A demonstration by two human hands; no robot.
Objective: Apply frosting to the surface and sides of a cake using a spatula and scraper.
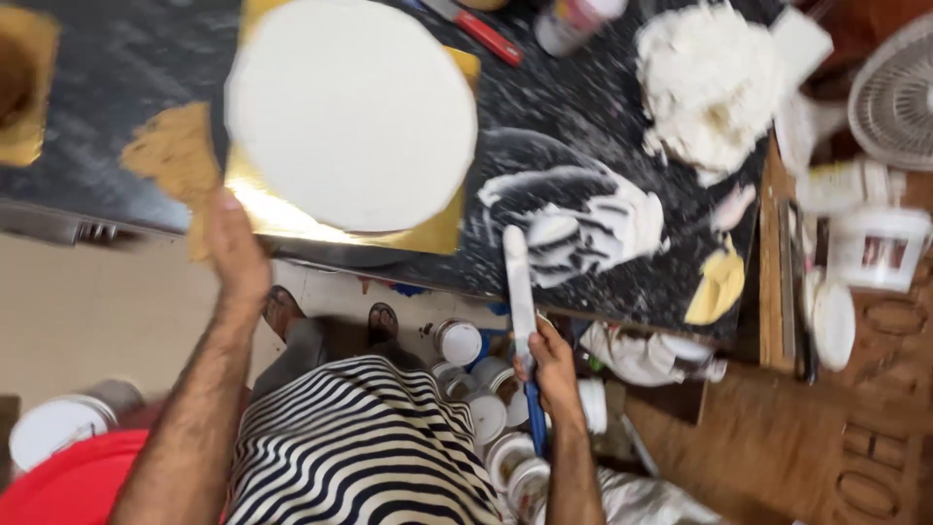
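A round white-iced cake [352,109] sits on a square gold board [439,231] on a dark speckled counter [126,68]. My left hand [236,251] rests at the board's near left edge, touching it, fingers together. My right hand [552,367] is shut on the blue handle of a long icing spatula [520,292], whose white-smeared blade points up toward smears of white icing [573,219] on the counter. My striped shirt fills the bottom middle.
A heap of white icing [708,83] lies at the counter's far right. Several white tubs [880,245] stand on a wooden surface at right, beside a fan [896,92]. Small lidded tubs [459,341] sit on the floor below. A red-handled tool [481,31] lies beyond the cake.
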